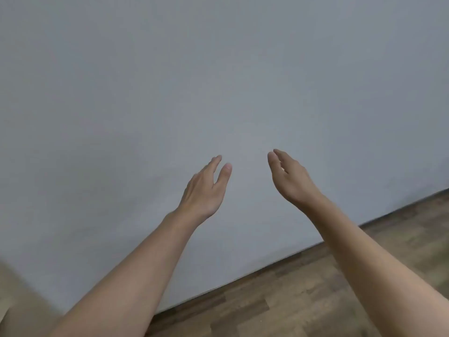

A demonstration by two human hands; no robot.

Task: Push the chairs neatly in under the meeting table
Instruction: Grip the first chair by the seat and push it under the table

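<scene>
Both my arms reach out in front of me, bare from the elbow down, and neither hand has anything in it. My left hand (206, 188) is raised with its back turned toward me, the fingers held loosely together and pointing up and away, the thumb (224, 173) standing a little apart from them. It grips nothing; the palm is slack and unclosed. My right hand (290, 177) hangs at about the same height, just beside the left with a clear gap of wall showing between them. Its fingers curve gently inward toward the left hand, relaxed and likewise grasping nothing (the palm faces away from me, so I see mostly the back of the hand and the edge of the thumb).

Ahead of me is a plain grey wall (218, 81), filling most of what I see. It meets a wood-patterned floor (303, 288) along a dark line that slants upward from lower left to right. At the far lower left edge there is a pale beige surface (17, 295), too blurred and cut off for me to say what it is.

The chairs and the meeting table are nowhere in my view at this moment, so I cannot tell where they stand.
</scene>
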